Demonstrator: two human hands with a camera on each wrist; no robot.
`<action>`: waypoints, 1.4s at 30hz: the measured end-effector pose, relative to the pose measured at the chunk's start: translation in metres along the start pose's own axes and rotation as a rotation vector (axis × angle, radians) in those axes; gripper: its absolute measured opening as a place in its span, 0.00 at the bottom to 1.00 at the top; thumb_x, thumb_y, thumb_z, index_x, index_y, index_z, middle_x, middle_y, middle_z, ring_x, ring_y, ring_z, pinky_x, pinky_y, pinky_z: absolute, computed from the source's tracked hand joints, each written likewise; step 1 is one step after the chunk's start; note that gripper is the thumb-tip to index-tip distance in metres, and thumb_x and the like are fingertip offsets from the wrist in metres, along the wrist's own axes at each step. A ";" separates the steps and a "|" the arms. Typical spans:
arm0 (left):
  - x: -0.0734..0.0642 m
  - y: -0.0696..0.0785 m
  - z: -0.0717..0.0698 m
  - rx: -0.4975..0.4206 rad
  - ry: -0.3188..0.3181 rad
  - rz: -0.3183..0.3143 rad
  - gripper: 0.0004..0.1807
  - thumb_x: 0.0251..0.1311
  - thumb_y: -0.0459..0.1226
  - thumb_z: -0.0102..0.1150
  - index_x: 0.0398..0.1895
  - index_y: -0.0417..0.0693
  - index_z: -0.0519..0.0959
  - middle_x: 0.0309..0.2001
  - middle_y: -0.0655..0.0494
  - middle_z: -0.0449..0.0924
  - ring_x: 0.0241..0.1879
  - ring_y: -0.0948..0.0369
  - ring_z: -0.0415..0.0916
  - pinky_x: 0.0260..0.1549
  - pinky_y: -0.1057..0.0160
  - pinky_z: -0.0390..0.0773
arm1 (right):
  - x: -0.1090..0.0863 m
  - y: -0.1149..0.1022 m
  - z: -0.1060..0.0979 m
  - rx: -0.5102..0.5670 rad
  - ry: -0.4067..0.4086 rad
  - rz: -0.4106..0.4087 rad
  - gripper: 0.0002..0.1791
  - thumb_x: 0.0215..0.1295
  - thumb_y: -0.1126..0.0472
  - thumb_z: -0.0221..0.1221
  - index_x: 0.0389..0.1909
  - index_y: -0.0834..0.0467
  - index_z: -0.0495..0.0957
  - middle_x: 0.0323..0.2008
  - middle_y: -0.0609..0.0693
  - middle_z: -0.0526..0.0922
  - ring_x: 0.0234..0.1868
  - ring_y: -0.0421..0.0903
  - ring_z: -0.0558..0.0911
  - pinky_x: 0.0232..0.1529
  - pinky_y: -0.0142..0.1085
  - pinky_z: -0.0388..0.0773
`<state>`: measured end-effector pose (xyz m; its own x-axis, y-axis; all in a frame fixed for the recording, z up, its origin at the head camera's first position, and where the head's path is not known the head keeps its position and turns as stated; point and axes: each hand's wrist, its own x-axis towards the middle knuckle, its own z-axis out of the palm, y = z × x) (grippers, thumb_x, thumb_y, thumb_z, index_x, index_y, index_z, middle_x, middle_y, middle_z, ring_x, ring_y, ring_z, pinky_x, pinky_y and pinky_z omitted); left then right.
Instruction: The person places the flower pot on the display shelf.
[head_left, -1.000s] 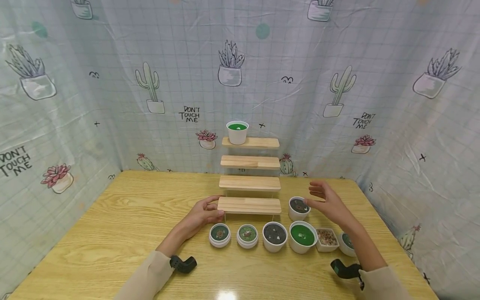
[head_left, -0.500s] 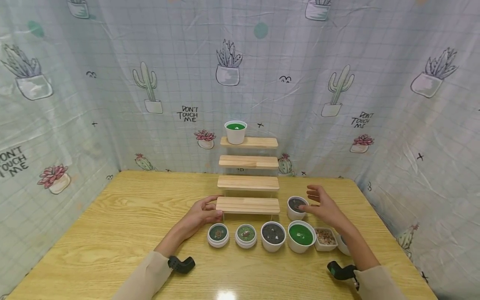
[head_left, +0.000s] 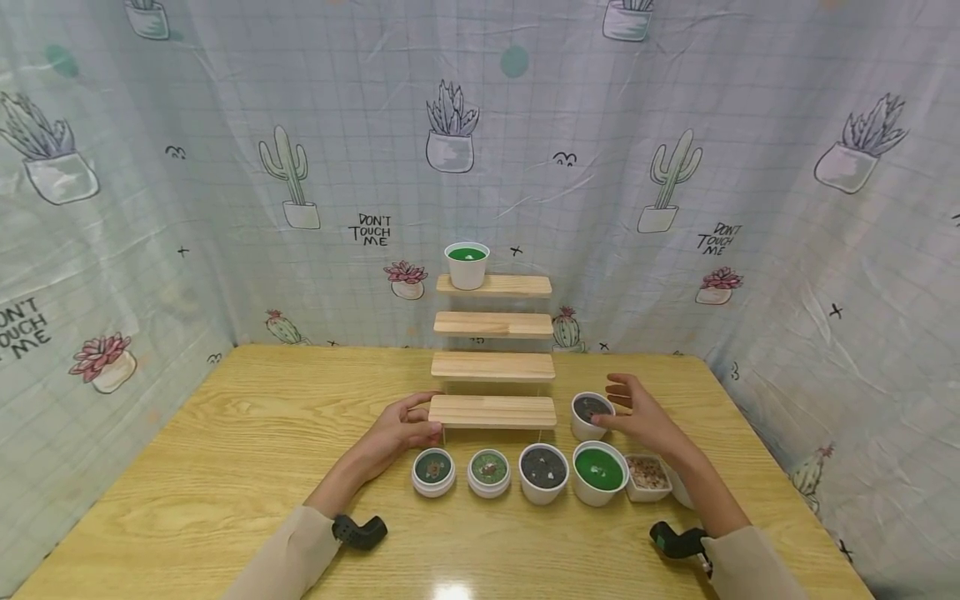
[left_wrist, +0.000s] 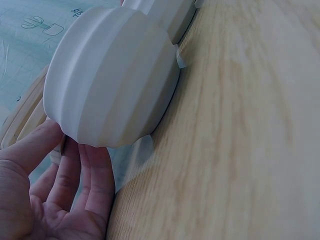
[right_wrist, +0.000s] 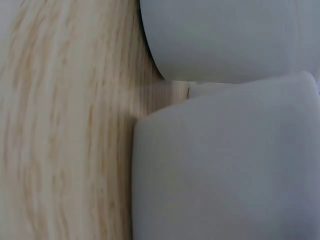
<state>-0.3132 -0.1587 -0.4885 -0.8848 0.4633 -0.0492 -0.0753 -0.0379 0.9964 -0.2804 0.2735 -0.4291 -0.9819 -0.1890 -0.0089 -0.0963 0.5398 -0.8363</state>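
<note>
My left hand (head_left: 393, 433) holds the left end of the lowest step of a four-step wooden display stand (head_left: 492, 410), thumb at the front edge and fingers behind. In the left wrist view, a ribbed white pot (left_wrist: 110, 80) hides part of that grip. At the stand's right side is a white pot with a dark grey top (head_left: 592, 408). My right hand (head_left: 641, 417) is at this pot's right side, thumb over its front and the other fingers spread behind its rim. The right wrist view shows white pot walls (right_wrist: 225, 165) close up, but no fingers.
Along the front stand a dark green-topped pot (head_left: 433, 468), a speckled green one (head_left: 489, 469), a grey one (head_left: 543, 471), a bright green one (head_left: 599, 468) and a square dish of pebbles (head_left: 648, 479). Another green-topped pot (head_left: 467, 271) stands on the top step.
My right hand has moved left and slightly down, its thumb now over the grey-topped pot. The left hand stays on the stand. The head view has shifted slightly.
</note>
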 end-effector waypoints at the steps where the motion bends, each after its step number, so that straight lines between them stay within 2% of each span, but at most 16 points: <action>1: 0.000 0.000 0.000 -0.002 -0.001 0.001 0.45 0.68 0.33 0.65 0.82 0.42 0.51 0.39 0.55 0.83 0.40 0.61 0.84 0.47 0.61 0.86 | 0.000 0.000 0.001 0.000 -0.002 0.001 0.51 0.68 0.57 0.69 0.79 0.67 0.46 0.75 0.75 0.58 0.76 0.74 0.60 0.72 0.67 0.64; 15: 0.001 -0.001 -0.001 -0.024 -0.008 -0.001 0.46 0.67 0.32 0.64 0.82 0.40 0.49 0.41 0.54 0.82 0.41 0.61 0.84 0.47 0.61 0.86 | 0.002 0.002 0.007 -0.001 -0.047 -0.038 0.53 0.63 0.57 0.71 0.79 0.66 0.47 0.75 0.75 0.58 0.75 0.75 0.61 0.70 0.66 0.66; 25: 0.000 -0.001 0.000 -0.031 -0.012 0.001 0.46 0.67 0.31 0.64 0.82 0.40 0.48 0.42 0.53 0.82 0.41 0.61 0.85 0.47 0.62 0.87 | 0.006 0.005 0.011 -0.023 -0.052 -0.012 0.54 0.63 0.56 0.71 0.80 0.66 0.47 0.76 0.74 0.56 0.75 0.73 0.61 0.70 0.65 0.67; 33: 0.001 0.000 -0.001 -0.015 -0.003 -0.009 0.46 0.68 0.33 0.65 0.82 0.41 0.49 0.43 0.53 0.82 0.41 0.61 0.84 0.47 0.62 0.86 | 0.005 0.004 0.012 -0.055 -0.068 -0.018 0.53 0.64 0.57 0.71 0.79 0.68 0.47 0.70 0.74 0.66 0.69 0.69 0.70 0.64 0.57 0.75; 42: 0.001 -0.001 -0.001 -0.020 -0.002 -0.007 0.46 0.67 0.32 0.65 0.82 0.41 0.49 0.42 0.53 0.82 0.41 0.61 0.84 0.47 0.62 0.86 | 0.004 0.004 0.014 -0.096 -0.070 -0.056 0.50 0.65 0.58 0.70 0.77 0.72 0.51 0.68 0.74 0.68 0.67 0.67 0.74 0.62 0.54 0.76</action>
<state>-0.3145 -0.1587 -0.4893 -0.8832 0.4656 -0.0559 -0.0907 -0.0526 0.9945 -0.2825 0.2635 -0.4405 -0.9610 -0.2764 -0.0045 -0.1695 0.6020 -0.7803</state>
